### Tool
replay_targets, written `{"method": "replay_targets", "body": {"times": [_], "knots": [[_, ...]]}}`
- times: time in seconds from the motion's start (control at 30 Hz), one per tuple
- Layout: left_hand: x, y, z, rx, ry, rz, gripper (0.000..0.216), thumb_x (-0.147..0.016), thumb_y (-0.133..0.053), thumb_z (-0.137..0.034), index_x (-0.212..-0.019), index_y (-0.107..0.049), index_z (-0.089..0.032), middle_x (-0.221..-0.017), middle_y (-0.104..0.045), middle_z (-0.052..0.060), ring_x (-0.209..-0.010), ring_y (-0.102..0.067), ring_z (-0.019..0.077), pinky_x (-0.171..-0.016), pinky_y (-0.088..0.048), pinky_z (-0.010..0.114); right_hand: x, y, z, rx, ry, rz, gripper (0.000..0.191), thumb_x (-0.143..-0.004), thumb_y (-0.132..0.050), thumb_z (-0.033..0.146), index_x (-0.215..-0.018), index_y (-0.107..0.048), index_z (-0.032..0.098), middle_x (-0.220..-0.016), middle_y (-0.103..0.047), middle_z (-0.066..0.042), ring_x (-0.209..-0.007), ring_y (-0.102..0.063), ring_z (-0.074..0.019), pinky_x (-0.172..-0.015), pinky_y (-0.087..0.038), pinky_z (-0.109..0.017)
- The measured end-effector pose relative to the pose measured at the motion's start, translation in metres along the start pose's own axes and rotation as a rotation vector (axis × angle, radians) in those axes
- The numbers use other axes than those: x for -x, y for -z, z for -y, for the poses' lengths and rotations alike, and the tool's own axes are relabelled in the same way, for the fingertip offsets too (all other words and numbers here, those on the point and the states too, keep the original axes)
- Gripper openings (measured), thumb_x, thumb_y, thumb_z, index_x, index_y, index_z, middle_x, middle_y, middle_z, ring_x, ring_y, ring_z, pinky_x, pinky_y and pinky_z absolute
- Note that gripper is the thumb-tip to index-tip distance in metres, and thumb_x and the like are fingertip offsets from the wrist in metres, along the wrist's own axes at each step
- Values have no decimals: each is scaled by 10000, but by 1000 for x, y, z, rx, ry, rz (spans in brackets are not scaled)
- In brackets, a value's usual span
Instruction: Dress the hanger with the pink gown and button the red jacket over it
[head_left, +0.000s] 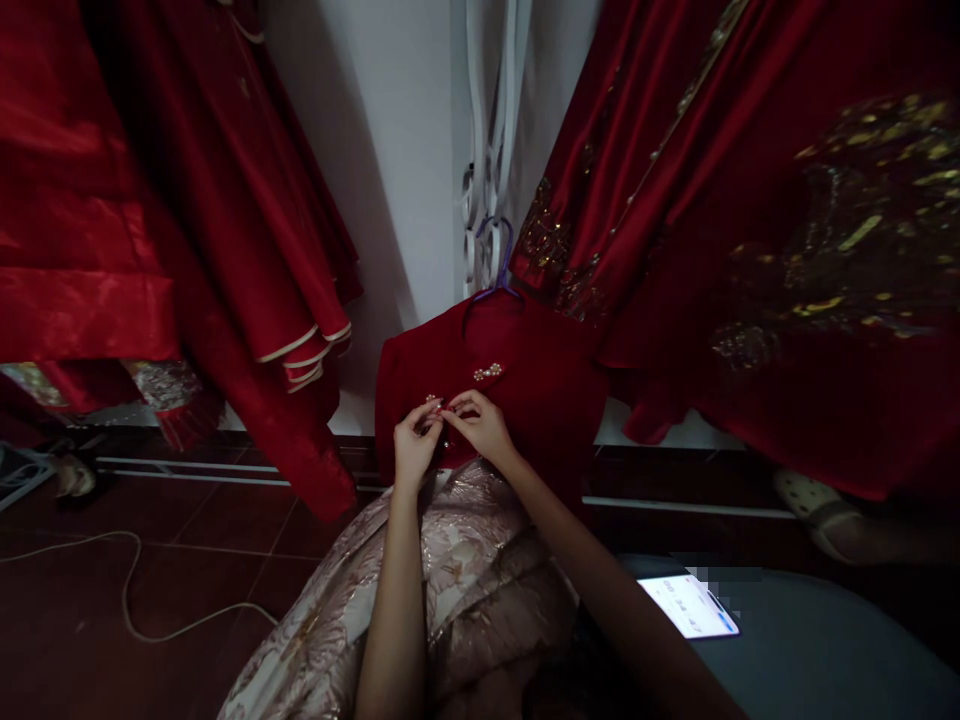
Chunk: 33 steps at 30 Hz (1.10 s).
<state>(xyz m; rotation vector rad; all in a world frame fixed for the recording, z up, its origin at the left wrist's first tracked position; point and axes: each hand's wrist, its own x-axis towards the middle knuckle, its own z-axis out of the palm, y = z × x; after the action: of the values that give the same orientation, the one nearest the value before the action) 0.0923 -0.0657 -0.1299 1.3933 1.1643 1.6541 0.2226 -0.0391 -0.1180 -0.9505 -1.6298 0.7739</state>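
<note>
A dark red jacket (555,380) hangs in front of me on a purple hanger (505,290). A beaded fastener (488,372) is on its upper front. Lower and to the left, a second beaded fastener (431,399) shows partly at my fingertips. My left hand (416,445) is closed in a pinch there. Its fingertips meet those of my right hand (480,425), which is also pinching from the other side. The fingers hide the exact spot they grip. Below the hands, shiny pinkish patterned fabric (472,540) spreads over my lap.
Red garments (285,250) hang at the left, and gold-sequinned red garments (840,250) at the right. White metal bars (690,508) run low. A lit phone (686,605) lies on a grey-blue surface (825,650). A cable (135,570) crosses the floor. A person's foot in a shoe (817,510) shows at right.
</note>
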Motion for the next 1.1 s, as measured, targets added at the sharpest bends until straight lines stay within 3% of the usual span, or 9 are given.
{"method": "replay_targets", "body": {"times": [0.2, 0.57, 0.97, 1.1], "knots": [[1, 1, 3, -19, -27, -45, 341, -733, -620, -316, -1025, -652, -144, -1063, -663, 104, -876, -646, 157, -829, -509, 302, 0, 0, -2, -21, -25, -39, 260, -697, -649, 405, -819, -568, 191, -813, -635, -48, -735, -617, -156, -650, -551, -288], [3, 3, -3, -307, -169, -90, 258, -773, -583, -305, -984, -679, -192, -984, -682, 64, -867, -635, 152, -815, -496, 294, 2, -6, -2, -3, 1, -92, 235, -736, -624, 389, -860, -590, 193, -868, -624, -61, -742, -612, -153, -661, -560, -302], [4, -1, -3, -315, -83, -116, 215, -770, -588, -320, -894, -681, -170, -897, -700, 52, -802, -643, 149, -784, -485, 263, 5, -9, 1, 41, 54, -155, 171, -804, -550, 321, -898, -608, 190, -935, -573, -61, -794, -601, -133, -631, -560, -242], [1, -1, 3, -216, -85, -56, 198, -782, -558, -260, -940, -611, -153, -909, -673, 58, -821, -625, 125, -785, -476, 248, 4, 1, 1, 1, 27, -9, 188, -818, -530, 302, -958, -587, 190, -972, -615, -56, -816, -628, -131, -672, -561, -257]]}}
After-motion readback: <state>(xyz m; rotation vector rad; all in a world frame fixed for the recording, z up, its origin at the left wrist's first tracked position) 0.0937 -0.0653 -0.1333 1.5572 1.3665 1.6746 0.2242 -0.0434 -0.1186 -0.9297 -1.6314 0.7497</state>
